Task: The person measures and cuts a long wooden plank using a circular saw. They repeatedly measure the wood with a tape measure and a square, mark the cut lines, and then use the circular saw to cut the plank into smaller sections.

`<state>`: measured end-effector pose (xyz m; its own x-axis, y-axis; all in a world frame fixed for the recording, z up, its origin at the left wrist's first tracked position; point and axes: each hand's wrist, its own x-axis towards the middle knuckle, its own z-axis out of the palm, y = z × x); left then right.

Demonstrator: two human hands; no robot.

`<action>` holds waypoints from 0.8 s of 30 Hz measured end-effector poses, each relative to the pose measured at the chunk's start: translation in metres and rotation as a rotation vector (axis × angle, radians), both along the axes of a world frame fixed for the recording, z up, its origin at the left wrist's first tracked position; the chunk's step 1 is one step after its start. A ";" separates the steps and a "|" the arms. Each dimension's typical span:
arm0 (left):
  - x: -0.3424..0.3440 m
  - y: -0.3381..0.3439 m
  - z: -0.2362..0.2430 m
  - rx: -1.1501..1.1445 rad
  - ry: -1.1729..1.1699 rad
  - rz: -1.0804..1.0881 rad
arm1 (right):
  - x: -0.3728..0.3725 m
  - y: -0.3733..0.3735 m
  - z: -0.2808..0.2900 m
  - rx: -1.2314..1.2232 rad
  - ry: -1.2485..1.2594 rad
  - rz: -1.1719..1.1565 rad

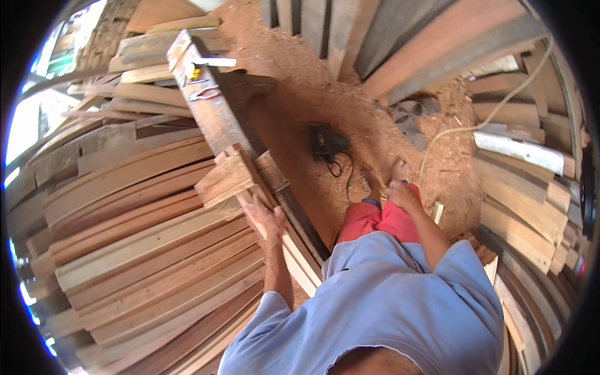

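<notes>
Head view: the left hand (265, 217) lies over a long pale board (289, 253), fingers extended across the wood and thumb apart from them; whether it grips the edge cannot be told. The board is set lengthwise along the bench (219, 125), on its side toward the stacked planks, and runs from near the person's blue shirt (400, 300) toward the far end. Just beyond the left fingers is a wide wood block (226, 181), light brown, at the far end of the board and tilted relative to it. The right hand (403, 195) is down at the right knee, by the hem of the red shorts (401, 222), well apart from the board; its fingers are too unclear to tell whether they are closed. Farther along the bench top lie red-handled pliers (204, 94), a yellow tape measure (192, 70) and a white strip (219, 62), in order outward. To the right of the bench, a dark power tool (325, 142) with a cord (350, 178) sits on the sawdust-covered floor (459, 181). Stacked planks (150, 231) occupy the left side.
</notes>
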<state>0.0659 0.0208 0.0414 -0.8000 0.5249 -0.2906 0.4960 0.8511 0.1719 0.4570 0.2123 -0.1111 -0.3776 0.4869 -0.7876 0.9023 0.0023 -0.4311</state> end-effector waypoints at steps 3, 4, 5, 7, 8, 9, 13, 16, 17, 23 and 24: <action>0.023 -0.026 -0.032 0.154 0.007 -0.033 | -0.017 0.015 0.015 -0.052 0.000 -0.030; 0.034 -0.035 -0.034 0.144 0.041 -0.058 | -0.013 0.015 0.016 -0.093 -0.001 -0.017; 0.043 -0.029 -0.033 0.143 0.071 -0.088 | -0.005 0.014 0.004 -0.048 0.036 -0.033; 0.058 -0.013 -0.017 0.131 0.002 0.048 | 0.002 0.006 -0.021 0.030 0.111 -0.066; 0.063 -0.011 -0.008 0.120 -0.029 0.126 | -0.003 0.010 -0.014 0.011 0.095 -0.081; 0.061 -0.015 -0.007 0.139 -0.018 0.148 | -0.005 0.016 -0.007 -0.007 0.080 -0.098; 0.049 -0.023 -0.004 0.180 0.035 0.170 | 0.008 0.020 -0.014 0.050 0.113 -0.107; 0.037 -0.019 -0.002 0.190 0.023 0.140 | 0.028 0.021 -0.026 0.095 0.132 -0.174; 0.034 -0.017 0.000 0.193 0.030 0.140 | 0.032 0.026 -0.023 0.053 0.127 -0.181; 0.035 0.021 0.020 0.242 0.319 -0.120 | 0.083 0.014 -0.031 0.280 0.147 -0.418; 0.043 0.045 0.036 0.299 0.273 -0.211 | 0.090 0.004 -0.031 0.334 0.093 -0.540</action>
